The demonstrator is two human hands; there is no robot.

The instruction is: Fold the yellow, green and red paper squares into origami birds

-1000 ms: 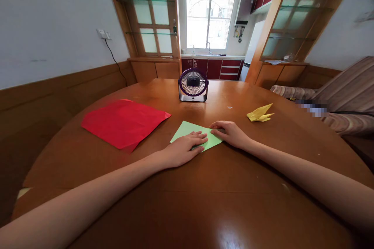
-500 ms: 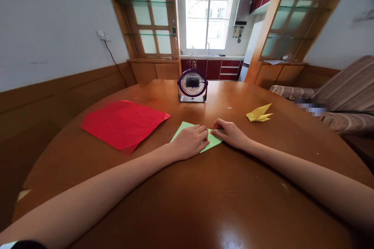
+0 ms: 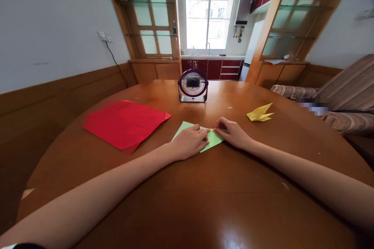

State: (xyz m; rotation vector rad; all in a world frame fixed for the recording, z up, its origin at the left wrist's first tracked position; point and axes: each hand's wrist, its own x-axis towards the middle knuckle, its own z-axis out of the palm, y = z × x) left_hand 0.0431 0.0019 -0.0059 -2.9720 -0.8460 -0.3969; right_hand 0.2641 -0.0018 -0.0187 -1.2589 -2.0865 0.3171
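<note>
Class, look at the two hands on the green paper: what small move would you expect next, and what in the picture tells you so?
Probably pressing the fold flat: the left hand and the right hand both rest on the green paper, fingertips nearly meeting at its upper edge.

a home dining room: a round wooden table beside wood-panelled walls, a striped sofa to the right, and glazed wooden partitions opening onto a small kitchen with red cabinets, a sink tap and a bright window.
</note>
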